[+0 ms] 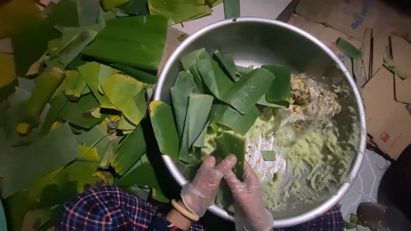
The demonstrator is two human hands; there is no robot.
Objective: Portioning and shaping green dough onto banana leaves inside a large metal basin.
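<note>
Light falls from overhead onto the middle, brightest on the steel basin (325,55), whose rim and inner wall throw pale glare. The corners sink into dimness, darkest at lower right. The banana leaves (85,98) at far left look soft and smeared. A thin plastic sheet (319,105) glints. Edges bow slightly outward.

Bowl's (171,72) right half open, leaves (214,98) crowding left.
</note>
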